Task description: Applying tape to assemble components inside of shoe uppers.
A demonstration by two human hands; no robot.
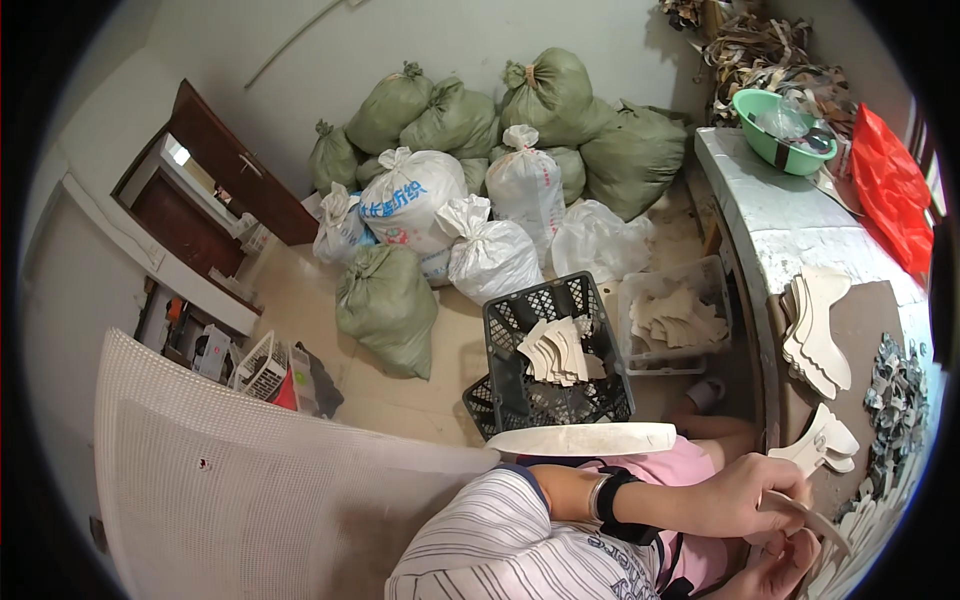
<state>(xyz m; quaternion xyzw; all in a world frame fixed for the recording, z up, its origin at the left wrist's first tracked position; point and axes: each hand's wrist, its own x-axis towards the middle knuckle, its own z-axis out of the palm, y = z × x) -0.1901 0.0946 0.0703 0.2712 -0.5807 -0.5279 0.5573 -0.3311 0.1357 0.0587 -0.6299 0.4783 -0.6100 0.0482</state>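
My left hand [750,490], at the end of the forearm with a black wristband, closes its fingers round a thin, curved, cream-coloured flat piece [822,524]. Just below it, my right hand [782,568] pinches at the lower side of the same piece; its fingertips are partly covered. Beside the hands, on the worktable, lies a small group of cream cut pieces [822,440] with rounded ends. Farther along is a taller stack of similar pieces [818,330]. More cream pieces [862,535] fan out at the lower right, next to a heap of small grey bits [893,395].
A black crate [555,400] and a clear plastic bin [680,362] hold cream pieces on the floor. Behind them stand tied green sacks [548,95] and white sacks [495,250]. The worktable [780,215] carries a green basin [785,140] and red bag [890,190]. A white mesh chair back [260,480] is at left.
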